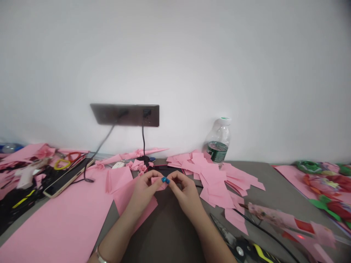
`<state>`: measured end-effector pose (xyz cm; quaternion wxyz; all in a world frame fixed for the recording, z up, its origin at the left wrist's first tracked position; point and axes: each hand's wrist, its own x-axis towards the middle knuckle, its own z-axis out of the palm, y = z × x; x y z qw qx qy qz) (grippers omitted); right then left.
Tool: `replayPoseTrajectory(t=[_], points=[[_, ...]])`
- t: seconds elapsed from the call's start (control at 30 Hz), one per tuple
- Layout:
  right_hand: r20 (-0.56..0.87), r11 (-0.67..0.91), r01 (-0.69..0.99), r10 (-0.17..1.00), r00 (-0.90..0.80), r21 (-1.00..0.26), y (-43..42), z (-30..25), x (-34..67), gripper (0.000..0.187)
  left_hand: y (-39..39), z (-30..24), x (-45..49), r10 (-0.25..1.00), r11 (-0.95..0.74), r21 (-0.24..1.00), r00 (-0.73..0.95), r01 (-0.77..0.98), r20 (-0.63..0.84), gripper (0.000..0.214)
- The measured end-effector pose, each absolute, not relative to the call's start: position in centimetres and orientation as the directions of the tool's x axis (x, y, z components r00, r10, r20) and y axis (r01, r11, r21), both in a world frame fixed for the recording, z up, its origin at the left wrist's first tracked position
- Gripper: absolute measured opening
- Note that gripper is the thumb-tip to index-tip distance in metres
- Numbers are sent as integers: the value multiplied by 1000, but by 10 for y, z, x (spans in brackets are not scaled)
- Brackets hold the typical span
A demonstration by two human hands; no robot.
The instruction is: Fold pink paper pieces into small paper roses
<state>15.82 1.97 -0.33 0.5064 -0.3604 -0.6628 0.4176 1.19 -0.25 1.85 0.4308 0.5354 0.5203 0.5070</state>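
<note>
A small piece of pink paper (157,179) is pinched between my two hands, above the dark grey table (167,233). My left hand (145,188) is closed on its left part, thumb and fingers together. At the paper's right edge my right hand (186,191) also pinches, its blue-nailed thumb meeting the left thumb. Fingers hide much of the paper, so its folds cannot be made out. Larger pink sheets (123,195) lie beside my left forearm. Cut pink paper pieces (216,182) are heaped to the right of my hands.
A phone (68,177) and yellow-handled scissors (62,164) lie at left. Cables run from the wall socket (147,115). A plastic bottle (220,140) stands by the wall. Pliers-like cutters (238,248), a paper-covered glue gun (285,219) and red and green paper flowers (329,182) are at right.
</note>
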Motion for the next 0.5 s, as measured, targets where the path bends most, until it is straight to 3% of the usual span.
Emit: replayPoseTrajectory(t=[0.23, 0.5], points=[[342, 363, 39, 904, -256, -931, 18, -5, 156, 20, -1, 14, 10, 985, -119, 975, -101, 186, 139, 15], [323, 345, 19, 896, -305, -939, 16, -4, 154, 22, 0, 12, 11, 980, -127, 983, -135, 135, 145, 15]])
